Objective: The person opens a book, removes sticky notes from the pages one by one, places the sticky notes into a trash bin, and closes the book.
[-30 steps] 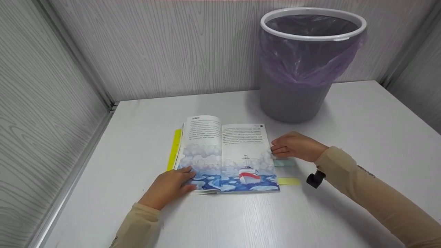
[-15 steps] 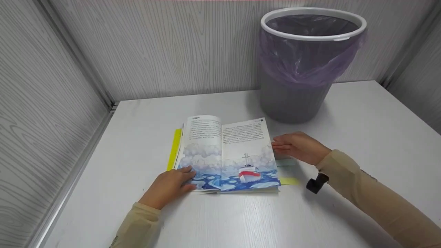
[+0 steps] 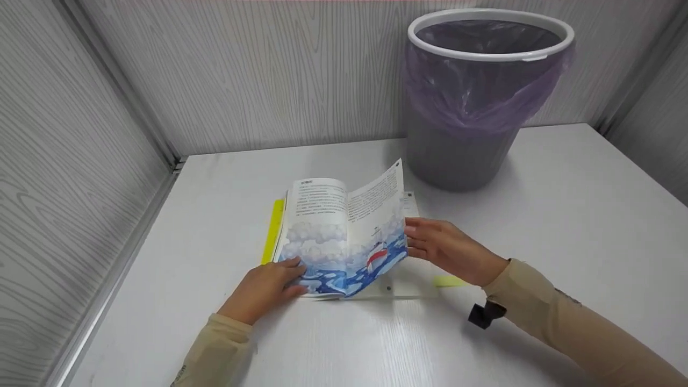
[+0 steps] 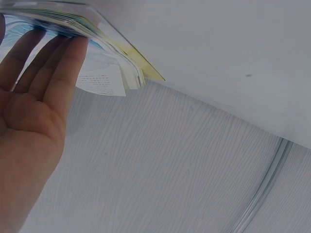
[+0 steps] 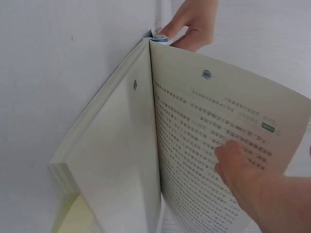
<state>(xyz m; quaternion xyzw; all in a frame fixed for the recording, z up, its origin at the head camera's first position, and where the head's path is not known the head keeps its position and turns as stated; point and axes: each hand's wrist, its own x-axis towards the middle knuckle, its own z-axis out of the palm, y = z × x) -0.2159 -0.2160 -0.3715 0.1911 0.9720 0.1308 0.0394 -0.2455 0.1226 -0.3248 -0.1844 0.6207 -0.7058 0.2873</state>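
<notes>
An open book [image 3: 320, 215] lies on the table, its pages showing text above a painted sea. My left hand [image 3: 262, 287] rests on the lower left page with fingers extended, thumb near the bottom edge. The right-hand page [image 3: 379, 231], with a red-and-white ship, is raised and curves leftward. Behind its outer edge is my right hand [image 3: 451, 250], its fingers touching the back of the page. In the right wrist view, that hand's digits [image 5: 235, 162] lie against the printed underside [image 5: 209, 121]. A white page [image 5: 114, 145] shows beneath.
A yellow strip [image 3: 273, 231] sticks out at the book's left, and a pale yellow tab [image 3: 450, 281] at its right. A grey bin [image 3: 457, 156] with a purple liner [image 3: 473, 102] stands behind. Panelled walls [image 3: 269, 75] enclose the white table [image 3: 344, 349].
The ship page has risen from nearly flat and swung leftward, uncovering part of the page below. My right hand has moved left with it. My left hand has stayed put.
</notes>
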